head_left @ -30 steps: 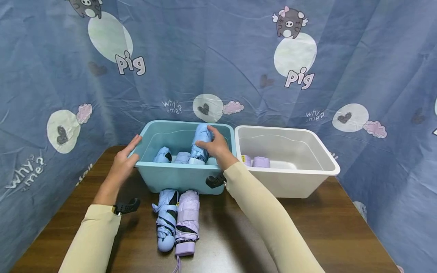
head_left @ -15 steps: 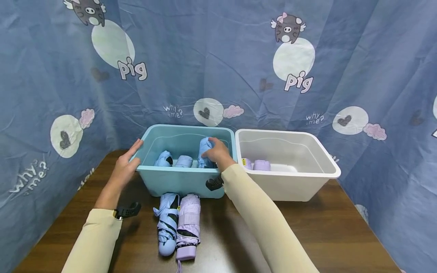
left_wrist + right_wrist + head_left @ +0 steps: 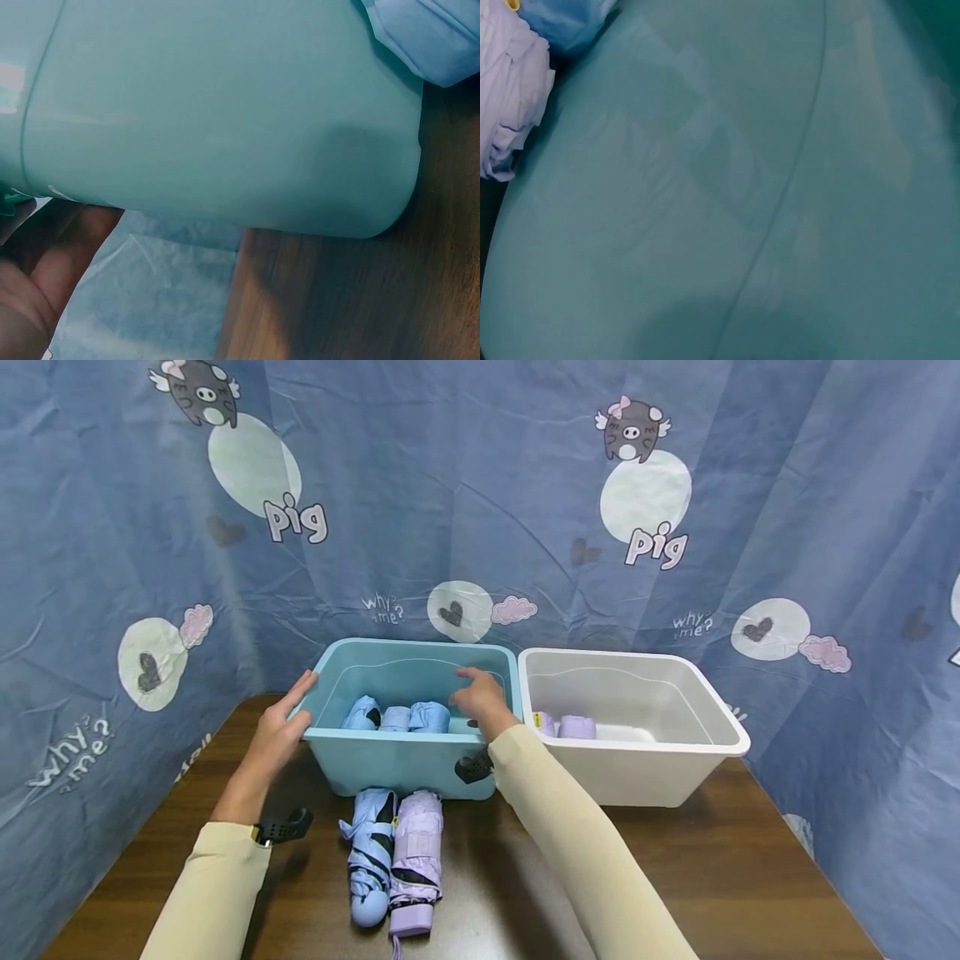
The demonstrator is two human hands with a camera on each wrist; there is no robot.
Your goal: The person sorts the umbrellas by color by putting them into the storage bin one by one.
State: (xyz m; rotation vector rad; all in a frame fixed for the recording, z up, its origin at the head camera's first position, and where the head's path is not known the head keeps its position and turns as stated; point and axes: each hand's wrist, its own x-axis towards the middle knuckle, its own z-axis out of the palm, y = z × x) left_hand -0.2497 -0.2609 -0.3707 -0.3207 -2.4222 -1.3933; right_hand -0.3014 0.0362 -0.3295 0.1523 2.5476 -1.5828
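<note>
In the head view a light blue bin [image 3: 397, 768] stands on the table with several folded blue umbrellas inside, only their upper parts showing. My right hand [image 3: 482, 702] is over the bin's right part, fingers extended and holding nothing, just right of the rightmost blue umbrella [image 3: 430, 717]. My left hand [image 3: 273, 735] rests against the bin's left rim, fingers laid along the edge and thumb at the front corner. In front of the bin a folded blue umbrella [image 3: 371, 860] and a folded lilac umbrella [image 3: 416, 864] lie side by side.
Right beside the blue bin stands a white bin [image 3: 637, 772] with lilac umbrellas [image 3: 577, 727] at its left end. A patterned blue curtain [image 3: 480, 502] hangs behind the wooden table [image 3: 712, 868].
My right hand lowered a blue umbrella into the blue bin and let go. The umbrella now lies beside the others, left of that hand. My left hand stayed at the rim.
</note>
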